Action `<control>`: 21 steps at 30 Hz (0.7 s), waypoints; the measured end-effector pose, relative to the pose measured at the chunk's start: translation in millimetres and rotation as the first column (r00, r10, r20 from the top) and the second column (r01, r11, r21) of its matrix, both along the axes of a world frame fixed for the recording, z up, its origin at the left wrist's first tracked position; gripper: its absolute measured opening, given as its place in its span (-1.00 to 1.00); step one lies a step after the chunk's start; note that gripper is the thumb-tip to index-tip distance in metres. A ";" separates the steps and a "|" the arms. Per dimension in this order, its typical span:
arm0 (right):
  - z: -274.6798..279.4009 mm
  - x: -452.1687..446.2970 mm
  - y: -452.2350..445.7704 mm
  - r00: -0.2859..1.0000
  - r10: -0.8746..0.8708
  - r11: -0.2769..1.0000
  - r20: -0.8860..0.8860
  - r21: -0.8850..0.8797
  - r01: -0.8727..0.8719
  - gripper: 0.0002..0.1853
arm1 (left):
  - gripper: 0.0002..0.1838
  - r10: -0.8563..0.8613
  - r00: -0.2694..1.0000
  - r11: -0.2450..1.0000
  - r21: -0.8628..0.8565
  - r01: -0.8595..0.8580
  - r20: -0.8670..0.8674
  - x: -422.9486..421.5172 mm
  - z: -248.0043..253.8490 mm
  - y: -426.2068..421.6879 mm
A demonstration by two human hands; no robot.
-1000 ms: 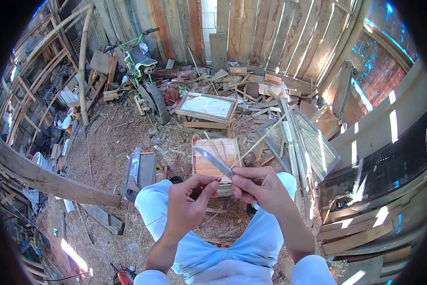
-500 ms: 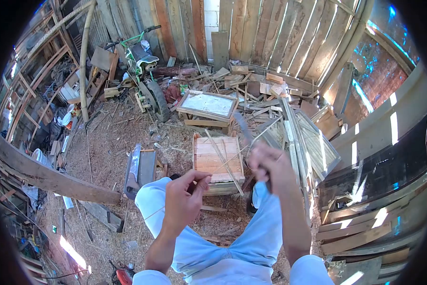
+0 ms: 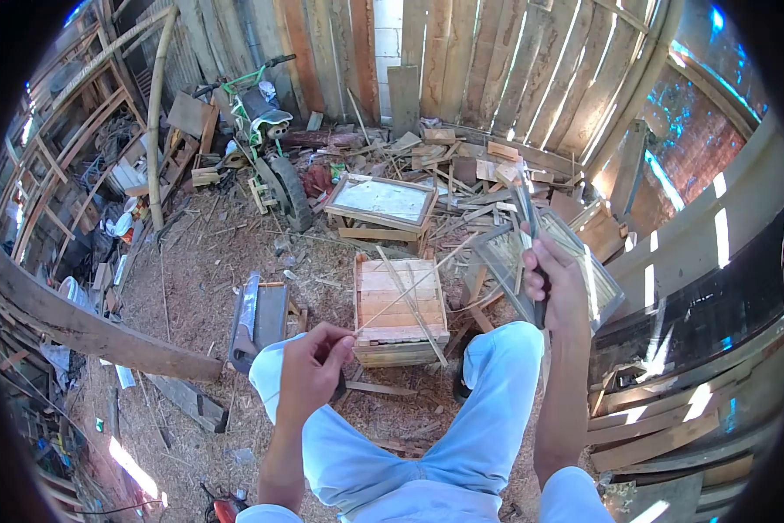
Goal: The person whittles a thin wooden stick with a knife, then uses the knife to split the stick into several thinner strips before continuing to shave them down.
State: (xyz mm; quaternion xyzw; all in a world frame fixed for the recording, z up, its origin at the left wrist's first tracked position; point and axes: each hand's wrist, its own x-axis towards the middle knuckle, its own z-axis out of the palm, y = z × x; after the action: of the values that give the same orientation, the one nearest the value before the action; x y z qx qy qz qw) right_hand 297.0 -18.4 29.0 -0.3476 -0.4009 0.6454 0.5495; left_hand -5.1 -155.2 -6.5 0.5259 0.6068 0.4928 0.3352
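Note:
My left hand (image 3: 313, 359) is closed, pinching a thin wooden strip (image 3: 418, 281) that slants up and right over a wooden box (image 3: 398, 340). My right hand (image 3: 556, 272) is wrapped around the dark handle of a knife (image 3: 524, 202), its blade pointing up, out to the right of the box and apart from the strip. The box stands between my knees, with a couple of other thin strips (image 3: 407, 296) lying across its planked top. Left of my knee, a handsaw (image 3: 248, 301) rests on a small low bench (image 3: 272, 312).
A framed panel (image 3: 379, 199) lies beyond the box, before a heap of wood scraps (image 3: 462, 166). At the back left leans a green-framed bike (image 3: 270, 131). A thick beam (image 3: 104, 336) crosses the left side. Boards (image 3: 671, 418) are stacked on the right.
My right hand has swung right and up with the knife, from near the strip to beyond my right knee. My left hand has shifted slightly left and down, still pinching the strip.

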 end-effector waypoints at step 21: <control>10.0 -56.4 -57.8 0.907 0.418 0.906 0.050 -0.099 -0.412 -0.73 | -0.87 -0.098 0.994 0.995 -0.005 0.097 -0.039 42.7 29.8 3.4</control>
State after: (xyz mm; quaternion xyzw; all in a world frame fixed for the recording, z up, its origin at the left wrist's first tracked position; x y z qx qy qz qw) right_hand 240.5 -76.2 39.0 -0.2999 -0.4567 0.7515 0.3697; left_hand 37.6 -151.9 23.3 0.5639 0.5875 0.4646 0.3478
